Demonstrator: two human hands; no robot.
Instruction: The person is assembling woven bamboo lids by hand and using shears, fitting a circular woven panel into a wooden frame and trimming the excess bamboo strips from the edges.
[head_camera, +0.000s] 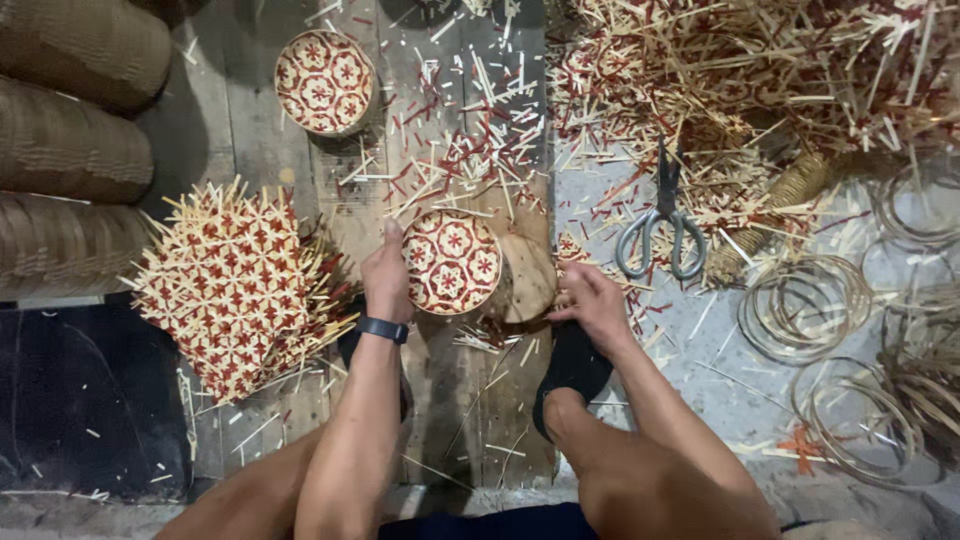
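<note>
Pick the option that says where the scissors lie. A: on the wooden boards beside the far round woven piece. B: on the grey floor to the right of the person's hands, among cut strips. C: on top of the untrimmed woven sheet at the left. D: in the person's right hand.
B: the scissors lie untouched on the grey floor among cut strips, beyond the right hand.

scissors (660, 225) lie among cut strips (470, 150), beside coiled rings (805, 305) and stacked woven mats (235, 290).
</note>
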